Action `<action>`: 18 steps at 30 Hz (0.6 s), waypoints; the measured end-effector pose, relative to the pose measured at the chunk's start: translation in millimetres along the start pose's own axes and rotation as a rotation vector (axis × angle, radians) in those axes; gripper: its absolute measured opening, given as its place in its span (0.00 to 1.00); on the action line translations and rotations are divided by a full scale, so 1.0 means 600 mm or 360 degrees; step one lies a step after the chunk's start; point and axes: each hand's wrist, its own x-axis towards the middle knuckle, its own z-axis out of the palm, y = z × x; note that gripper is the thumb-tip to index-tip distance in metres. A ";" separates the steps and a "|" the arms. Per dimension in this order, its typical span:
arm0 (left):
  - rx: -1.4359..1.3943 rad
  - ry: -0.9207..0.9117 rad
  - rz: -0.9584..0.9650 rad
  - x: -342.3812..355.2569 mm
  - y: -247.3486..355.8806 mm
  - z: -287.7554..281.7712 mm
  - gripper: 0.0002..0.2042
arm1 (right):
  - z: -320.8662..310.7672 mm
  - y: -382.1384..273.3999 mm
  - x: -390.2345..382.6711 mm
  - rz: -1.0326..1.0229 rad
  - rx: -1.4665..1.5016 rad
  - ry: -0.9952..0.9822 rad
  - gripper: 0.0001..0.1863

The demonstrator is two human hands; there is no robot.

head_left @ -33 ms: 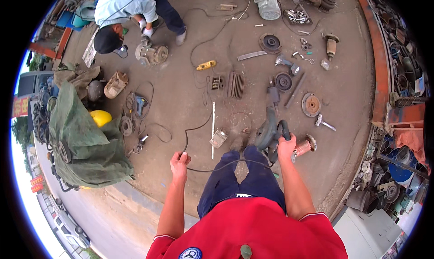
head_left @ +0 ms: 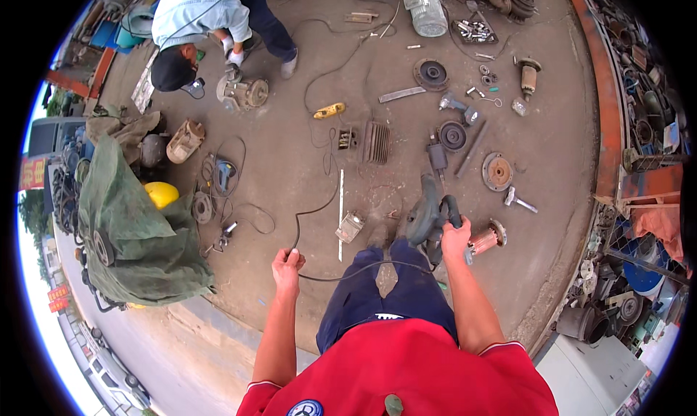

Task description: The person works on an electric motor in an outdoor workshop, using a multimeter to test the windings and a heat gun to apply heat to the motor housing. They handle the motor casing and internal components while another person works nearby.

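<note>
My right hand (head_left: pixel 456 239) is wrapped round the dark handle of a power tool (head_left: pixel 422 218) with a rounded dark green housing, held low in front of my right leg. Its exact kind is hard to make out. My left hand (head_left: pixel 287 266) pinches a black power cord (head_left: pixel 341 277), which sags across my thighs toward the tool and runs forward over the floor on the other side. Beside the tool lies a copper-wound rotor (head_left: pixel 485 239). Between my feet and the cord is a small pale metal box (head_left: pixel 350 227), near a long white strip (head_left: pixel 341 205).
Ahead lie a finned motor housing (head_left: pixel 377 141), a yellow power strip (head_left: pixel 329 110), round end covers (head_left: pixel 498 171), a hammer (head_left: pixel 520 199) and a metal bar (head_left: pixel 473 149). A person (head_left: pixel 200 24) bends over a motor (head_left: pixel 242 92). Green cloth (head_left: pixel 127 227) covers a heap at left; an orange rail (head_left: pixel 599 89) stands right.
</note>
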 end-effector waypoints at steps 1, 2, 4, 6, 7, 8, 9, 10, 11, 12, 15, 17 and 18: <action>-0.0018 -0.0014 0.0026 -0.001 0.003 -0.002 0.07 | 0.011 -0.008 0.001 -0.0012 -0.0004 0.0000 0.27; -0.0034 -0.0030 0.0049 0.002 0.008 -0.005 0.07 | 0.022 -0.016 0.002 -0.0029 0.0004 -0.0001 0.27; -0.0057 -0.0027 0.0108 0.011 0.024 -0.017 0.07 | 0.046 -0.075 -0.010 -0.0070 0.0037 -0.0026 0.27; -0.0084 -0.0019 0.0185 0.020 0.051 -0.020 0.07 | 0.064 -0.111 0.000 -0.0095 0.0132 0.0008 0.27; -0.0222 0.0057 0.0234 0.021 0.074 -0.006 0.07 | 0.069 -0.125 0.011 -0.0085 0.0229 0.0011 0.27; -0.0287 -0.0018 0.0280 0.037 0.086 -0.006 0.06 | 0.074 -0.140 0.023 -0.0076 0.0325 0.0014 0.28; -0.0351 -0.0084 0.0317 0.052 0.095 -0.012 0.06 | 0.076 -0.156 0.037 -0.0140 0.0360 0.0052 0.27; -0.0412 -0.0147 0.0356 0.058 0.119 -0.009 0.05 | 0.078 -0.176 0.052 -0.0202 0.0398 0.0087 0.27; -0.0471 -0.0125 0.0403 0.067 0.139 0.009 0.05 | 0.078 -0.197 0.069 -0.0263 0.0435 0.0123 0.27; -0.0480 -0.0095 0.0393 0.066 0.160 0.028 0.05 | 0.075 -0.208 0.082 -0.0317 0.0464 0.0163 0.27; -0.0506 -0.0026 0.0392 0.080 0.205 0.070 0.05 | 0.068 -0.245 0.111 -0.0238 0.0440 0.0174 0.26; -0.0535 -0.0023 0.0377 0.096 0.234 0.095 0.04 | 0.074 -0.258 0.138 -0.0258 0.0376 0.0231 0.26; -0.0548 -0.0019 0.0366 0.105 0.251 0.113 0.04 | 0.078 -0.261 0.153 -0.0247 0.0381 0.0226 0.26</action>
